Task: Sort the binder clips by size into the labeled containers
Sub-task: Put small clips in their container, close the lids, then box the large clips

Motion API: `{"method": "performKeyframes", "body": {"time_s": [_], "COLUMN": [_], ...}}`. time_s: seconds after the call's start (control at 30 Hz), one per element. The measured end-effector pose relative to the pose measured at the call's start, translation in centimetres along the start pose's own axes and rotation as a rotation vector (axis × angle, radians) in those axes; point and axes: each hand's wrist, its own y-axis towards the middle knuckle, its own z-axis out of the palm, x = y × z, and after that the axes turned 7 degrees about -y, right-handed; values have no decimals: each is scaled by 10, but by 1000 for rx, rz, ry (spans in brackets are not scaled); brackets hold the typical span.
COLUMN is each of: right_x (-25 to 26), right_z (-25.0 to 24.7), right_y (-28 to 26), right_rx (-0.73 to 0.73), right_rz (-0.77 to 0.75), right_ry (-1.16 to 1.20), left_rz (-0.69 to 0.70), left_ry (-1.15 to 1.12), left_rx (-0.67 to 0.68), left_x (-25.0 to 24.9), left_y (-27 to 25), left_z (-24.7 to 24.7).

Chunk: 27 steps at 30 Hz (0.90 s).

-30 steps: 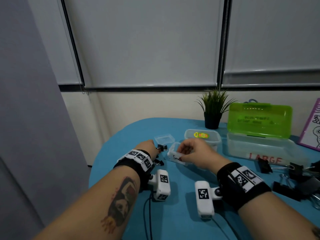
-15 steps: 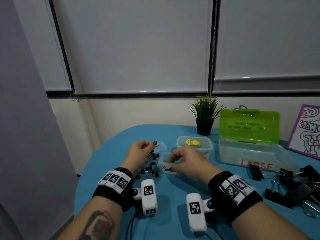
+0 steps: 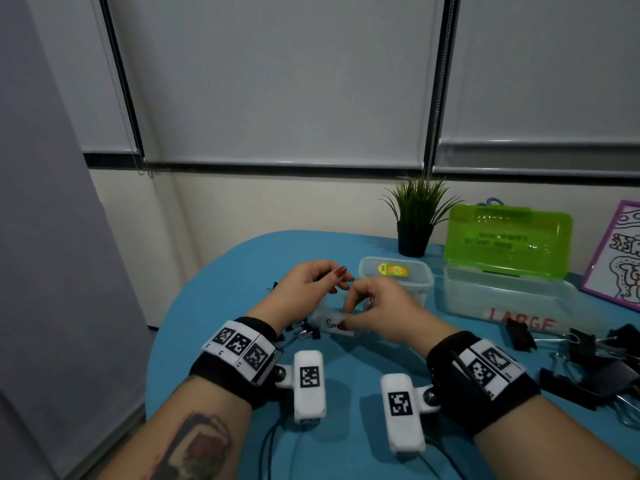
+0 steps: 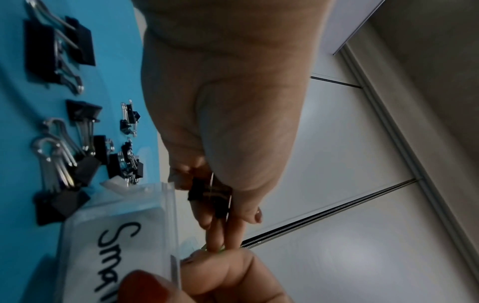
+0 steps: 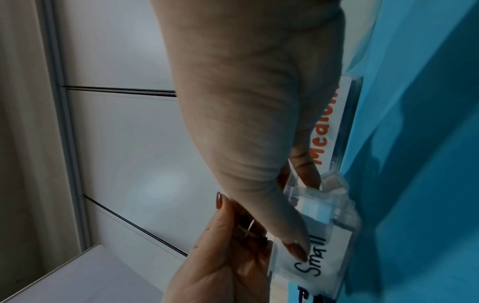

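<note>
My left hand (image 3: pixel 337 278) is raised just above the clear container labeled "Small" (image 3: pixel 334 323) and pinches a small black binder clip (image 4: pixel 207 194) between thumb and fingers. My right hand (image 3: pixel 360 306) grips that container (image 5: pixel 318 256), thumb on the label and fingers on its far side. More small clips (image 3: pixel 308 334) lie on the blue table left of the container. The "Medium" tub (image 3: pixel 394 275) stands right behind it, and the "LARGE" box (image 3: pixel 502 299) further right. Several large black clips (image 3: pixel 588 362) lie at the right.
A potted plant (image 3: pixel 414 220) stands behind the Medium tub. The Large box's green lid (image 3: pixel 507 240) stands upright. A drawing card (image 3: pixel 620 258) leans at the far right. The table's rounded edge (image 3: pixel 180 306) runs close to the left of my left hand.
My left hand has lifted off the table with a small clip and moved right, up to the Small container. My right hand has stayed on the container.
</note>
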Motion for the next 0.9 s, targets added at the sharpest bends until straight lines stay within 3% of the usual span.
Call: {"method": "performKeyframes", "body": {"time_s": [0.2,0.33,0.4,0.47,0.57,0.9], "right_x": [-4,-3,-3,-2,1,7], "right_z": [2,1,1,0,0,-3], "right_y": [1,1,1,0,-1,-5], "right_rx": [-18,-18,-37,-45,-37,-23], "right_rz": [-12,10,31,43,51,50], "right_ry": [12,-13,-34,-43,-58,-74], "left_rz": [-10,-84,-200,-425,-602,-646], "left_ry": [-89,-47,199,395,421,582], "left_rx": [93,-79,-182,-199,-241,-98], "left_x": [-3,-6,7,21,31,28], "left_y": [-4,-4,0,-1,-1,-4], "left_z": [3,-4,-16,-27,-33,-31]}}
